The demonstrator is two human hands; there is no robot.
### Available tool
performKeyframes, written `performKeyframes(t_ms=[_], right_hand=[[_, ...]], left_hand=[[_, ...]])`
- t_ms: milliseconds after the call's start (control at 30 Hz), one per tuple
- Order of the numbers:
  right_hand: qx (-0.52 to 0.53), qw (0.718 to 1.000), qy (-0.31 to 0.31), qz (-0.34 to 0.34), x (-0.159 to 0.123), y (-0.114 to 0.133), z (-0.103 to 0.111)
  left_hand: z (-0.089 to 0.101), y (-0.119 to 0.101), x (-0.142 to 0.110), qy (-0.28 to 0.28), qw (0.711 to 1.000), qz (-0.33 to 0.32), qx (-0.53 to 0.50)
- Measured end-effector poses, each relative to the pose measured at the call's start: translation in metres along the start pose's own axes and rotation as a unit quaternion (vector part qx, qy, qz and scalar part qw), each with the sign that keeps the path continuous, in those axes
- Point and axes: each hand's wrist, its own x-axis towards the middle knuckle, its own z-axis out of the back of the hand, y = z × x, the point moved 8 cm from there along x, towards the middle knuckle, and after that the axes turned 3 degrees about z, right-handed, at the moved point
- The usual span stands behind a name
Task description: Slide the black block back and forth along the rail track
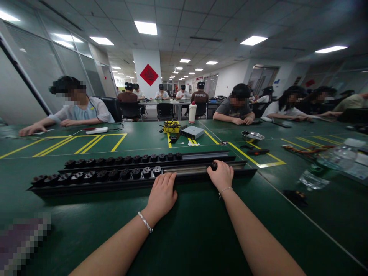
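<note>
A long black power track [189, 177] lies across the table in front of me, with round black socket modules [125, 174] lined up along its left part. The fingers of my left hand [162, 193] curl over its near edge, just right of the last module. Toward the track's right end, my right hand [222, 175] pinches a small black socket module [214, 166] at the channel. Its lower part is hidden by my fingers. Behind lies a second black track [208, 155], also lined with modules on its left.
Farther back are a yellow box [171, 126] with cables, a grey box [192, 132], a white bottle [192, 113] and a metal bowl [253, 135]. At right stands a clear plastic bottle [324, 165] near a black part [295, 196]. Several people sit around the tables.
</note>
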Motion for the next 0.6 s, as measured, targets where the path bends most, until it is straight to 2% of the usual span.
performKeyframes(t_ms=[600], right_hand=[[-0.001, 1.0, 0.011, 0.0, 0.0006, -0.0001, 0.0006]], left_hand=[[0.0002, -0.0001, 0.0001, 0.005, 1.0, 0.001, 0.001]])
